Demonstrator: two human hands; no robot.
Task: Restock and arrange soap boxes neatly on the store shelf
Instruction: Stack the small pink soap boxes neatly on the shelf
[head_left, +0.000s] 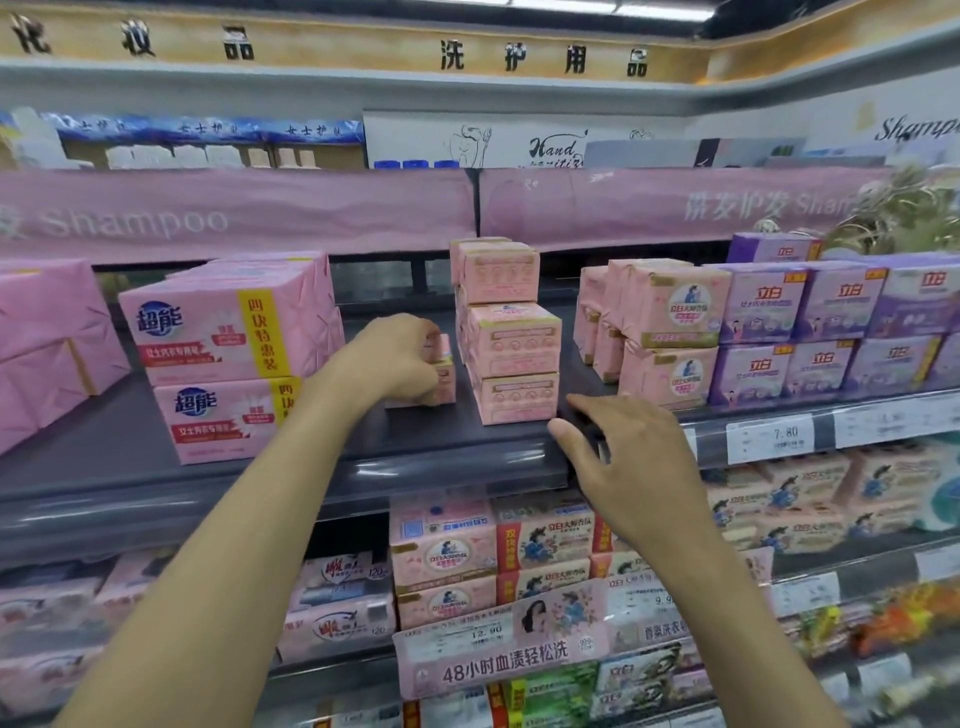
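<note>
Head view: left hand (400, 358) curled round small pink cardboard soap box (445, 376). Box sits on dark grey metal shelf (260, 467), just left of tall stack of matching pink boxes (511, 353), gap between. Possibly second box under it, hand blocks view. Right hand (628, 467) empty, fingers spread loose over shelf front lip, near stack base. Step: seating box in column beside stack. Next: slide box flush against stack, square face to shelf edge, let go.

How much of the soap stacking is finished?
Done: a tall stack of pink soap boxes stands on the shelf. In hand: the left hand grips another small pink box beside that stack; the right hand is open near the shelf edge. Left: bare shelf around the stack looks unfilled.
</note>
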